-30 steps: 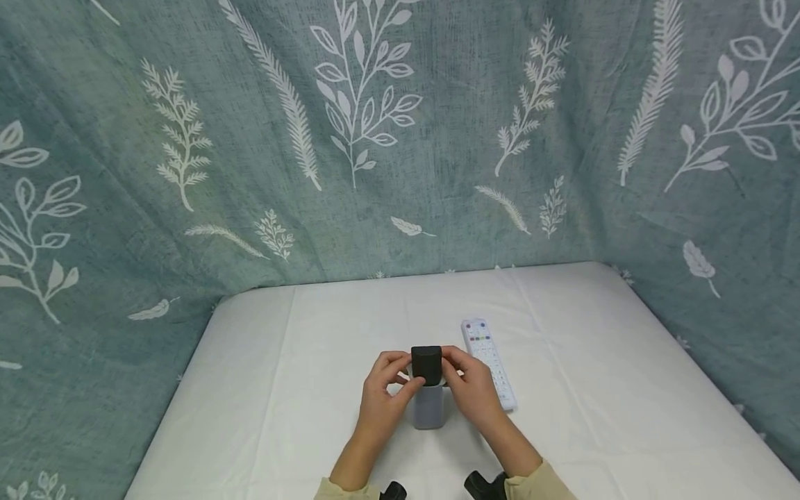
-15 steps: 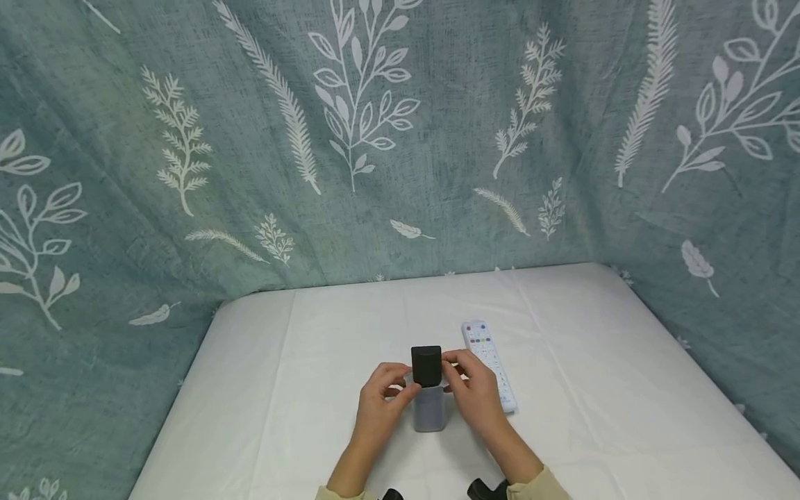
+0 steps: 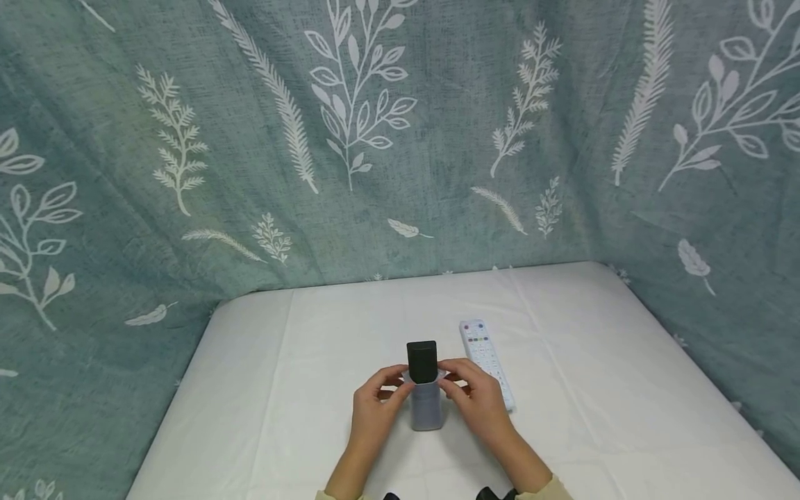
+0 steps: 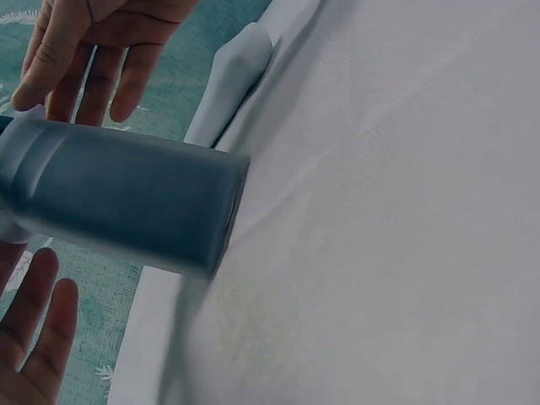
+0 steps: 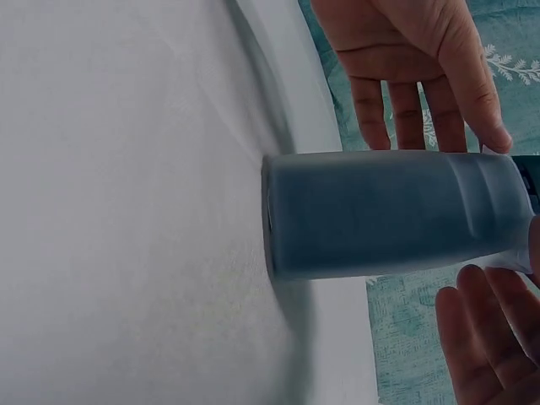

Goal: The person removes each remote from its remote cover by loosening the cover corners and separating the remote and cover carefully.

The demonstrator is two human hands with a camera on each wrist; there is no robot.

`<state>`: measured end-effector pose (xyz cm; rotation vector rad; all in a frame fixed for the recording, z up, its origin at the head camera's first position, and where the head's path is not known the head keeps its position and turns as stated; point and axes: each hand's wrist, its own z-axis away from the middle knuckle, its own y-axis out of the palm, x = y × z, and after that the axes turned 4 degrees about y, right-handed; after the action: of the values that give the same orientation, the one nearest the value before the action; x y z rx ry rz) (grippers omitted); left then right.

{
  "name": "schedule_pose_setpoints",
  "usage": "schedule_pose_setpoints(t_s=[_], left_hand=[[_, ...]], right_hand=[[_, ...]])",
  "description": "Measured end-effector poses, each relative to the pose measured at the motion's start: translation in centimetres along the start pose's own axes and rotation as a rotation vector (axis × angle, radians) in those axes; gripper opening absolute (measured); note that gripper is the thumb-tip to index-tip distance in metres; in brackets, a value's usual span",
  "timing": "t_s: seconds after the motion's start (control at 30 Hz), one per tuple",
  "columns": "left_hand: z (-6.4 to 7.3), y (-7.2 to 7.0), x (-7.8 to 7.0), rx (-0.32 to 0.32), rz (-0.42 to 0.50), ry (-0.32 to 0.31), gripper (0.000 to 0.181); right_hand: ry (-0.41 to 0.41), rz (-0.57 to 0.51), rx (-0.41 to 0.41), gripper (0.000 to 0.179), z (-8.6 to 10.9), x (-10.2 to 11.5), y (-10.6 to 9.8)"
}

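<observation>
A dark slab-shaped thing (image 3: 422,361), its exact kind unclear, stands upright on the white table, its lower part inside a translucent soft sleeve (image 3: 428,408). My left hand (image 3: 373,410) pinches the sleeve's rim on the left side between thumb and fingers. On the opposite side my right hand (image 3: 480,401) pinches the rim the same way, and the rim is stretched outward between them. In the left wrist view the sleeve (image 4: 126,194) looks bluish-grey, its base on the cloth. The right wrist view shows the sleeve (image 5: 388,215) with several fingers hanging loosely beside it.
A white remote control (image 3: 487,361) with coloured buttons lies just behind and beside the right hand. White cloth covers the table (image 3: 312,403). A green curtain (image 3: 400,139) with a leaf pattern hangs behind and along the sides.
Both hands have shifted slightly down along the dark thing. The sleeve's rim is now spread wider to both sides, and my right thumb has come lower. The remote control has stayed put.
</observation>
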<state>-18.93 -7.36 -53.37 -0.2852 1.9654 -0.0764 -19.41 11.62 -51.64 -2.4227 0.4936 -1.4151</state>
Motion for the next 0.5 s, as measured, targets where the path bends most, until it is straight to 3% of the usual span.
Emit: schedule_pose_setpoints(t_s=[0.5], left_hand=[[-1.0,-0.1,-1.0,-0.039,0.059,-0.068,0.020]], right_hand=[[-0.036,0.018,-0.053,0.026,-0.9,0.2,0.4]])
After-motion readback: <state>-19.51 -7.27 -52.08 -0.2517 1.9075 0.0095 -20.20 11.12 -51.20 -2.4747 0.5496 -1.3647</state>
